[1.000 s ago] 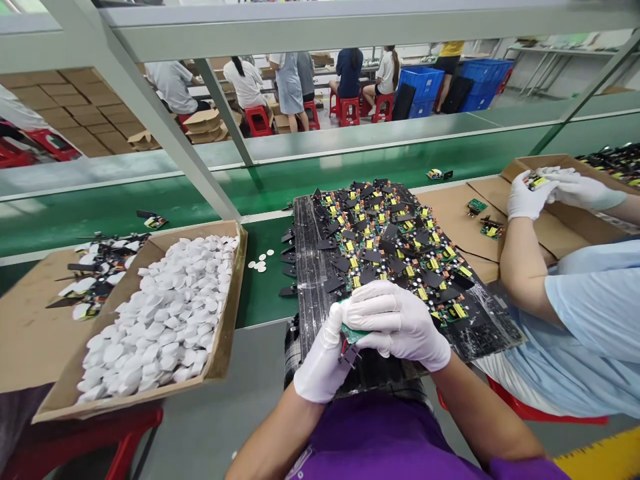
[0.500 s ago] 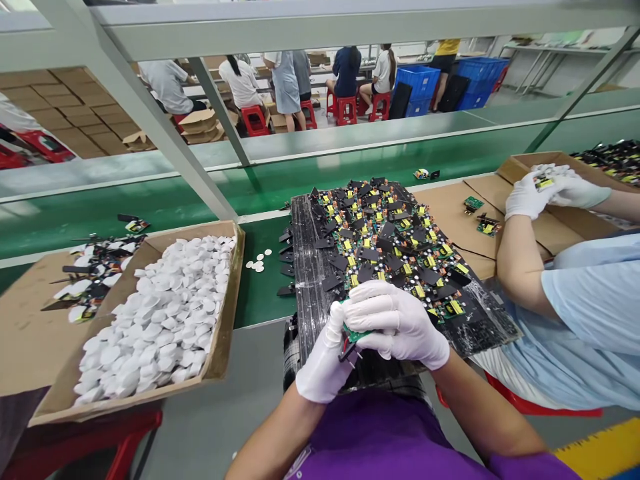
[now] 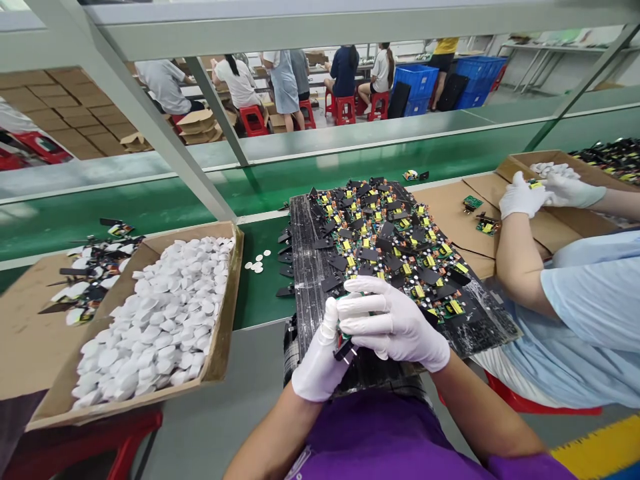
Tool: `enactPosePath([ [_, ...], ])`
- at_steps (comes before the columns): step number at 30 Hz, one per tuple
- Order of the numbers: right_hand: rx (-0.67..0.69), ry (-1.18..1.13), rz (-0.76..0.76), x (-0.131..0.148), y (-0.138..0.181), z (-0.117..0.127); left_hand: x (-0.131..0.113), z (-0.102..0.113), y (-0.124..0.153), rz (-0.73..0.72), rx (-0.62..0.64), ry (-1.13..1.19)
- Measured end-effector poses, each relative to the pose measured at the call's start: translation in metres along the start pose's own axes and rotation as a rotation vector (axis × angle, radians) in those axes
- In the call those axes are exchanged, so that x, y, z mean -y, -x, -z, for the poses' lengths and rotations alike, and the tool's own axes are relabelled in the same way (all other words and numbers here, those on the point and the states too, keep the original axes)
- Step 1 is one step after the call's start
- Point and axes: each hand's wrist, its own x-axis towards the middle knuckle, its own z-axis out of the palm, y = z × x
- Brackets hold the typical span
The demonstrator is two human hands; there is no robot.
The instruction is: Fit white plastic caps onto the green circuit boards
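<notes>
In white gloves, my left hand point(image 3: 317, 360) and my right hand point(image 3: 395, 325) meet around a circuit board point(image 3: 344, 348) with a black plug part and two metal pins. My left fingers and thumb grip it from the left. My right fingers lie across its top, slightly apart, hiding most of it. Beneath and beyond my hands, a black panel point(image 3: 307, 267) carries rows of circuit boards point(image 3: 370, 233) with yellow transformers and black plates.
On the left is a cardboard box point(image 3: 227, 293) of white foam-like pieces point(image 3: 155, 320), with finished-looking assemblies point(image 3: 95, 267) beside it. Small white discs point(image 3: 258, 262) lie on the green bench. At right, a co-worker's gloved hands point(image 3: 525, 197) hold a board. A metal frame point(image 3: 165, 133) crosses ahead.
My right fingers have spread a little over the circuit board, and the plug part has tilted slightly in my hands. One board on the conveyor belt has shifted left. The co-worker's hands moved slightly.
</notes>
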Motion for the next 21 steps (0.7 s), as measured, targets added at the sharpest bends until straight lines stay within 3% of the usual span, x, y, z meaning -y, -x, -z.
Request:
enactPosePath([
  [2,0.030,-0.154,-0.239,0.002,0.003,0.001,-0.002,0.000,0.001,-0.018,0.021,-0.051],
  [5,0.037,-0.426,-0.718,0.010,0.003,0.000,-0.001,0.011,0.000,-0.084,-0.019,-0.173],
  [7,0.052,-0.563,-0.890,0.016,0.000,-0.004,0.004,0.022,-0.002,-0.145,-0.100,-0.239],
  [10,-0.004,-0.663,-0.935,0.020,-0.005,-0.009,0.011,0.033,-0.004,-0.188,-0.165,-0.284],
  [15,-0.050,-0.811,-0.879,0.016,-0.009,-0.012,0.013,0.027,-0.004,-0.240,-0.109,-0.316],
  [21,-0.020,-0.833,-0.990,0.017,-0.011,-0.011,0.009,0.019,-0.003,-0.272,0.000,-0.430],
])
